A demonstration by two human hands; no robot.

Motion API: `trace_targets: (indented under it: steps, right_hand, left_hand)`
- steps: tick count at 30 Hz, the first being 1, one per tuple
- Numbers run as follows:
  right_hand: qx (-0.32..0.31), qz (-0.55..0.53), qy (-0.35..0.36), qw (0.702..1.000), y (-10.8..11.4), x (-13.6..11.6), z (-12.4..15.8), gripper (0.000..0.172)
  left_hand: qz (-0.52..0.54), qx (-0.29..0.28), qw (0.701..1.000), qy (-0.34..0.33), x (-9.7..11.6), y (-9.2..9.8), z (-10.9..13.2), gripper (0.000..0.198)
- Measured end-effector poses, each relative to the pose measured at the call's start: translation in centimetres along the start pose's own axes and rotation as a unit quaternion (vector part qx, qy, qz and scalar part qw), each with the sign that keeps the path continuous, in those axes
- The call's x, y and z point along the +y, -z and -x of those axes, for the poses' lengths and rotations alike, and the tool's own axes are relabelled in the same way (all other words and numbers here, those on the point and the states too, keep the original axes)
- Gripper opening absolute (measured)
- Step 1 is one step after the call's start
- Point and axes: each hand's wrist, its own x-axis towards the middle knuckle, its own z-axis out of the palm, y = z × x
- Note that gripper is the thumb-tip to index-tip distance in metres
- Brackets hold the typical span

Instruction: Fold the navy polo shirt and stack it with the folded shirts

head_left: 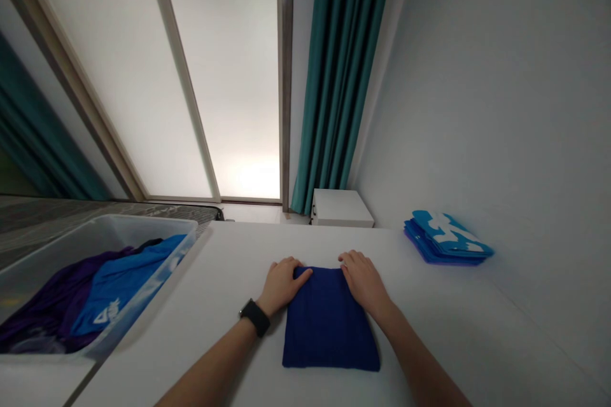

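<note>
A dark blue folded garment [329, 324] lies flat on the white table in front of me, a neat block with its near edge slightly wider than the far one. My left hand [282, 285] rests at its far left corner, thumb laid on the fabric and fingers stretched along the side. At the far right corner, my right hand [365, 280] touches the edge with fingers extended and thumb apart. Neither hand is closed around the cloth. A black watch [255, 317] is on my left wrist.
On the white table [229, 267], a stack of folded blue clothes [449, 238] with a white pattern sits at the right by the wall. A translucent bin [191, 229] at the left holds loose purple and blue garments [124, 280]. Behind the table stands a small white cabinet [342, 206].
</note>
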Motion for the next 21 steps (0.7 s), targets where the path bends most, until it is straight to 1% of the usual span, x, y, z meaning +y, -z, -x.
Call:
trace_targets:
  steps: [2, 4, 6, 8, 11, 17, 19, 21]
  right_hand:
    - [0.031, 0.024, 0.023, 0.999, 1.0, -1.8, 1.1, 0.035]
    - [0.04, 0.007, 0.041, 0.998, 1.4, -3.9, 2.4, 0.038]
    - [0.026, -0.006, 0.048, 0.999, 1.0, -5.7, 3.7, 0.043]
    - [-0.006, -0.02, 0.05, 0.999, 0.1, -6.7, 4.7, 0.053]
    - [-0.043, -0.035, 0.056, 0.997, -1.1, -6.7, 5.3, 0.061]
    - [-0.055, -0.04, 0.075, 0.995, -1.5, -5.9, 4.8, 0.064]
    - [-0.05, -0.036, 0.074, 0.995, -1.7, -5.9, 4.8, 0.062]
    - [-0.046, -0.034, 0.071, 0.996, -1.9, -5.9, 4.7, 0.059]
  left_hand:
    - [-0.005, 0.007, 1.0, 0.003, 0.2, -0.1, 0.1, 0.035]
    - [-0.013, 0.013, 1.0, 0.008, 0.4, -0.2, 0.1, 0.035]
    - [-0.025, 0.018, 0.999, 0.01, 0.5, -0.3, 0.2, 0.035]
    - [-0.037, 0.02, 0.999, 0.006, 0.5, -0.3, 0.2, 0.035]
    - [-0.049, 0.012, 0.999, -0.009, 0.4, -0.2, 0.2, 0.035]
    - [-0.041, 0.002, 0.999, -0.02, 0.1, 0.1, -0.4, 0.033]
    - [-0.043, 0.013, 0.999, -0.022, 0.3, 0.6, -0.1, 0.032]
    - [-0.056, 0.039, 0.997, -0.039, 0.7, 1.1, 0.8, 0.032]
